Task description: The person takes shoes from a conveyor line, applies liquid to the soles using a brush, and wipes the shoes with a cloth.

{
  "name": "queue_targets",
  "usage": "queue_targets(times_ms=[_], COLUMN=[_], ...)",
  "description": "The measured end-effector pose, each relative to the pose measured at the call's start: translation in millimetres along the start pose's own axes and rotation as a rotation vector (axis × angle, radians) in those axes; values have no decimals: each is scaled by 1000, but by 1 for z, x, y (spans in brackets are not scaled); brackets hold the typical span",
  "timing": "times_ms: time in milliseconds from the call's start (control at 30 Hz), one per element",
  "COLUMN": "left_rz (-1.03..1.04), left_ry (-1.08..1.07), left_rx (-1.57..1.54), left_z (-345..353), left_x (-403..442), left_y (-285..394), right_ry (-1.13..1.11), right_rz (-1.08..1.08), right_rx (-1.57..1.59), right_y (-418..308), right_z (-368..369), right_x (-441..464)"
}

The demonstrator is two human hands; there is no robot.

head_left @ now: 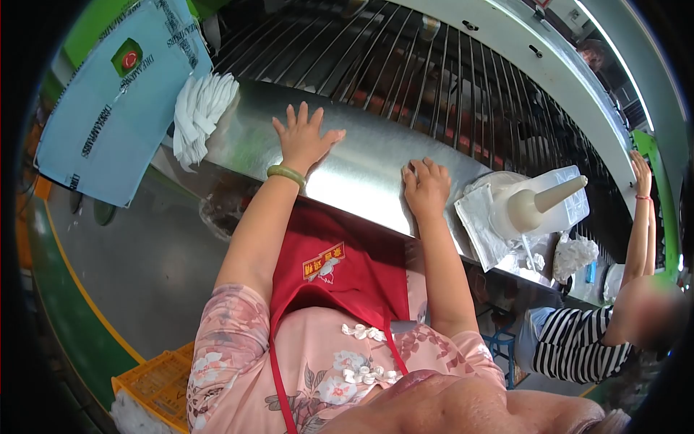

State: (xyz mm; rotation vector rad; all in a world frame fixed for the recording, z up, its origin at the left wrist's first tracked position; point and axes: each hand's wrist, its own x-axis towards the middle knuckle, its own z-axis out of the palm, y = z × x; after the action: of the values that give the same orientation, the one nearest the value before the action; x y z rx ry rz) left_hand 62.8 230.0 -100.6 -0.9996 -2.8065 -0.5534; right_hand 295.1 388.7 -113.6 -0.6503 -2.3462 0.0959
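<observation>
My left hand [307, 137] rests palm down on the shiny metal ledge [361, 184], its fingers spread and a green bangle around the wrist. It holds nothing. To its left, a bundle of white strips [201, 116] hangs over the ledge's edge. Farther right on the ledge lies my right hand [426, 189], fingers loosely bent and slightly apart, with no object visible in it. Beyond its right side, a white squeeze bottle [531, 206] with a long nozzle lies tilted by a clear plastic container [571, 195]. A folded white cloth [478, 224] is under them.
Metal bars [434, 87] run behind the ledge. At left stands a blue-covered panel [108, 108] with a red button [129, 60]. Crumpled white material [575, 254] lies at right. A co-worker in a striped shirt [582, 340] reaches up nearby. A yellow crate [155, 383] sits low at left.
</observation>
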Motion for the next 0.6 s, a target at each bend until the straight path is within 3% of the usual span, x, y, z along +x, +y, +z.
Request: queue_targets(times_ms=[600], left_rz=[-7], left_ry=[-14], left_rx=[-7], left_z=[0], left_x=[-1], left_y=[0], right_ry=[-7], right_rz=[13], right_rx=[4], right_y=[0], right_z=[-1], right_x=[0])
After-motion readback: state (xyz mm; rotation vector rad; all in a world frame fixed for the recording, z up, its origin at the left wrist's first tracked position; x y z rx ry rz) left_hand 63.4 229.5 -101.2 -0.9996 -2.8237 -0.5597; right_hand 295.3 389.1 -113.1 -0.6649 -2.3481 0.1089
